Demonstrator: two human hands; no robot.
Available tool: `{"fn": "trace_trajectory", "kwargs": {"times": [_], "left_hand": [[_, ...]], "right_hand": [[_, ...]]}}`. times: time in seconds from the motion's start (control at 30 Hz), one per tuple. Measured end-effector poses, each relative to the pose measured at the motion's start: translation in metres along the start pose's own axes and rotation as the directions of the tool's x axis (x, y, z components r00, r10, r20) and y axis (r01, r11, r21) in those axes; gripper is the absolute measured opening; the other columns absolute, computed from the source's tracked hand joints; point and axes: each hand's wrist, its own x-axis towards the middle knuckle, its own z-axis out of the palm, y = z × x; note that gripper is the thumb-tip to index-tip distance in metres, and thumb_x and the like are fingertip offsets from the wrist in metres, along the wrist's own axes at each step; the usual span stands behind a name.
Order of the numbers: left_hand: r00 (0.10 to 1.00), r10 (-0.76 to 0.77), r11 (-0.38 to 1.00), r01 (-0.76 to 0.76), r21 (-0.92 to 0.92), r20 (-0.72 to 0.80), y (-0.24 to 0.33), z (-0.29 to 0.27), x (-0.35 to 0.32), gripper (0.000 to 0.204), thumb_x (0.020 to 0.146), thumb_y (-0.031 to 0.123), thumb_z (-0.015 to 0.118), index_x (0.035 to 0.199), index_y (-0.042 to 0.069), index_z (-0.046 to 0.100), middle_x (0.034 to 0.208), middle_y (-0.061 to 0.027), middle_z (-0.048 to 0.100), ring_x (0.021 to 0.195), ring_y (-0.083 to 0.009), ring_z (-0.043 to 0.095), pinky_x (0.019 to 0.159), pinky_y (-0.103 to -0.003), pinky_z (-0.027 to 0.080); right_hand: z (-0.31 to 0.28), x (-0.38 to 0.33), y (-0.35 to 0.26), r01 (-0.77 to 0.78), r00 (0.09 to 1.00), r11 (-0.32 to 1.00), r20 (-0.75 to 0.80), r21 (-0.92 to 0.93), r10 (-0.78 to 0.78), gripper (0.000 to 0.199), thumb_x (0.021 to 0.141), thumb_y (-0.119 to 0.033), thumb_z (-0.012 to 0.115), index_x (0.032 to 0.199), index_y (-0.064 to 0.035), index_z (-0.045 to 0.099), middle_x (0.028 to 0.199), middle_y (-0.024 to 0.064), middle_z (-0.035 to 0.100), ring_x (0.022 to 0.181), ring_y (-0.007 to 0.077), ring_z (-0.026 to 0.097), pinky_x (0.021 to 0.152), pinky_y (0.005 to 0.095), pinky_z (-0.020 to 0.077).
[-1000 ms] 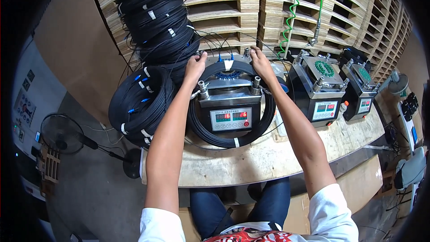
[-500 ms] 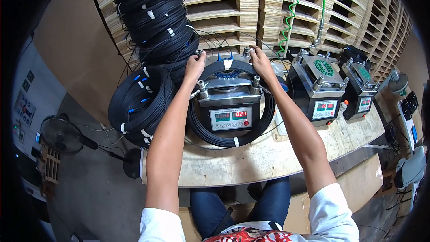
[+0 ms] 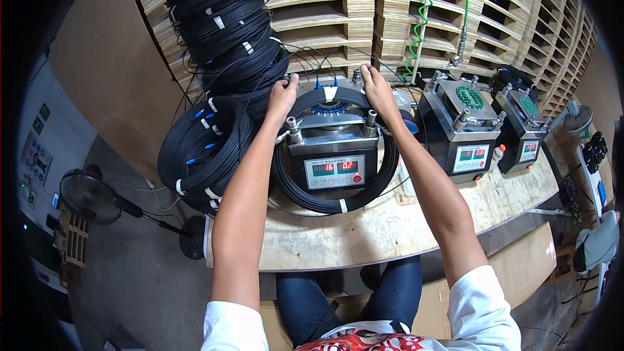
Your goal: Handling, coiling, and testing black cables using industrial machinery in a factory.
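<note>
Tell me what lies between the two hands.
In the head view, the top of the black cable coil with its white tape band spans between the left hand and right hand.

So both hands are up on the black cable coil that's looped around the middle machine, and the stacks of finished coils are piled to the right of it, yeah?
Not quite. The head view shows the stacked coils on the left of the middle machine, not the right. The rest holds: the left hand and right hand both rest on the black cable coil looped around it.

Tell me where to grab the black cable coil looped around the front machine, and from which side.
Take the black cable coil at its far arc, one hand per side, from above, where the left hand and right hand rest. It lies flat, ringing the machine, whose body blocks the middle; only the outer loop is free.
</note>
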Motion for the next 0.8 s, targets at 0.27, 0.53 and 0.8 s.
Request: {"fn": "trace_trajectory", "kwargs": {"times": [0.27,0.53,0.8], "left_hand": [[0.994,0.023,0.995,-0.012,0.104,-0.106,0.007,-0.001,-0.007,0.072,0.091,0.062,0.054,0.111,-0.006,0.068,0.111,-0.0292,0.068,0.113,-0.0427,0.063,0.099,-0.043,0.047],[1.000,0.011,1.000,-0.011,0.013,0.010,0.004,-0.002,-0.007,0.071,0.093,0.057,0.057,0.130,-0.003,0.058,0.133,-0.0280,0.058,0.126,-0.0379,0.056,0.105,-0.041,0.042],[0.998,-0.023,0.999,0.025,-0.023,0.060,-0.002,0.000,0.005,0.076,0.094,0.063,0.048,0.126,-0.005,0.060,0.130,-0.0287,0.060,0.124,-0.0388,0.056,0.105,-0.042,0.042]], "right_hand": [[-0.004,-0.001,-0.004,-0.044,0.994,0.995,0.104,0.089,0.034,0.048,0.105,-0.045,0.042,0.122,-0.0026,0.058,0.107,0.0283,0.066,0.109,0.0476,0.060,0.091,0.0471,0.0470],[-0.005,-0.002,-0.005,-0.003,0.997,0.999,0.080,0.035,0.001,0.052,0.105,-0.047,0.040,0.126,-0.0033,0.058,0.110,0.0272,0.066,0.110,0.0476,0.060,0.093,0.0465,0.0465],[0.000,0.001,0.003,-0.028,0.997,0.999,0.072,0.045,0.024,0.054,0.104,-0.049,0.039,0.128,-0.0037,0.058,0.113,0.0272,0.066,0.113,0.0478,0.058,0.095,0.0459,0.0456]]}}
